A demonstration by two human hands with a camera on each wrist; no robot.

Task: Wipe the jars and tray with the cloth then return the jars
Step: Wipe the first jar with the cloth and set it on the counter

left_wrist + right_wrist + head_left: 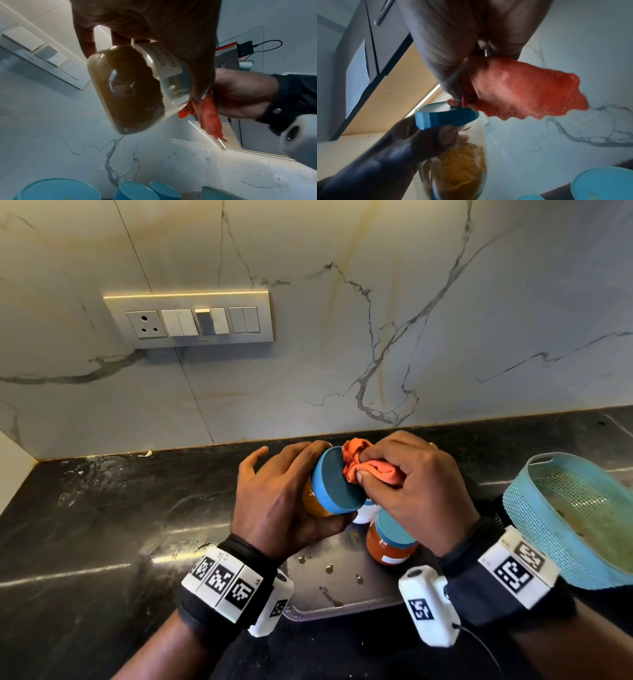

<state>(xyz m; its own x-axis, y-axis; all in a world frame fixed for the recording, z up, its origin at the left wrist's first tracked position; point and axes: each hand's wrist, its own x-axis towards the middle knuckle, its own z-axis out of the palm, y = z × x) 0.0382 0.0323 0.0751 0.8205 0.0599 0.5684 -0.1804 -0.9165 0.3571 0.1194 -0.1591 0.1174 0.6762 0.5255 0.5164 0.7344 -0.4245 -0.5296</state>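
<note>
My left hand [281,501] is wrapped around the glass body of a jar [323,491] of yellow-brown powder, fingers curled behind it and thumb across the front, holding it tilted in the air with its blue lid [337,482] turned towards me. My right hand [416,491] has the orange cloth [363,462] bunched between curled fingers and thumb, the wad pressed against the far edge of the lid (a loose flap hangs free in the right wrist view). Below my hands, a jar of red powder [390,542] stands on the clear tray [342,590] on the dark counter [102,525], with another white jar mostly hidden behind it. A teal basket [575,515] sits tilted just right of the tray.
</note>
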